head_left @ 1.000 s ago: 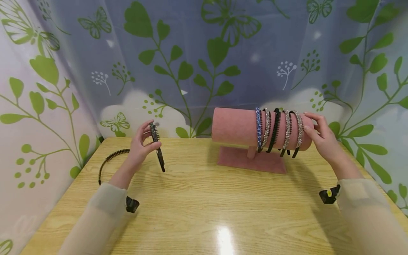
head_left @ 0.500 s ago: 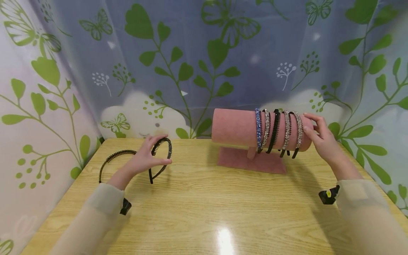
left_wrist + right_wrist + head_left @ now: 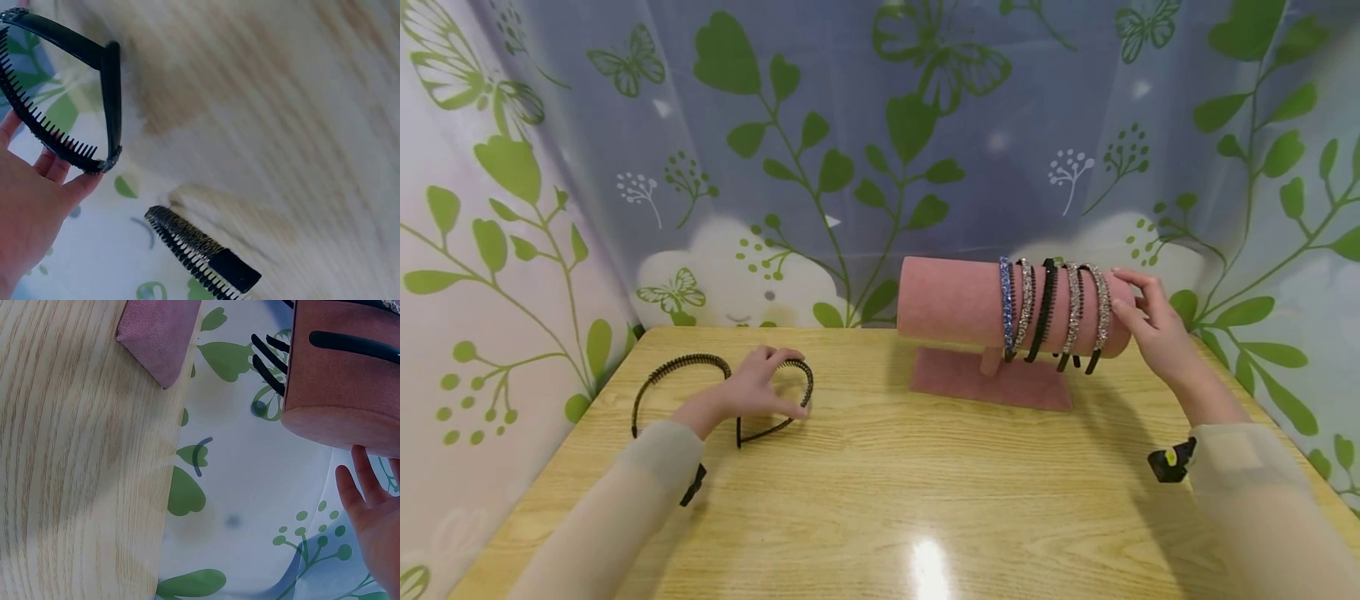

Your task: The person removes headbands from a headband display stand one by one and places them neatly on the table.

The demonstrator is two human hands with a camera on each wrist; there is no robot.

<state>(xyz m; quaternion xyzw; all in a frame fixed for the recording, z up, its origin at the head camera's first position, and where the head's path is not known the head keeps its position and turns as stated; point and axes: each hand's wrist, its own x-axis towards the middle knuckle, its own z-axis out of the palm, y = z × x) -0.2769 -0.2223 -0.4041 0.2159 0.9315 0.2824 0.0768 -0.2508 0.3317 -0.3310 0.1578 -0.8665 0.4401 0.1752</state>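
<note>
A black toothed headband is held between the thumb and fingers of my left hand, low over the left part of the table. In the left wrist view this headband shows its comb teeth and smooth black ends. Another black toothed headband lies just left of that hand, partly behind the forearm. At the right, my right hand rests its fingers against the end of a pink padded roll. In the right wrist view the fingers look fairly straight at the roll's end.
Several headbands circle the roll's right half: a blue glittery headband, silver glittery ones and a black headband. The roll stands on a pink base. A patterned curtain borders the wooden table.
My left hand has lowered toward the table and moved slightly right, turning the held headband so its loop shows. The right hand stays at the roll's end.
</note>
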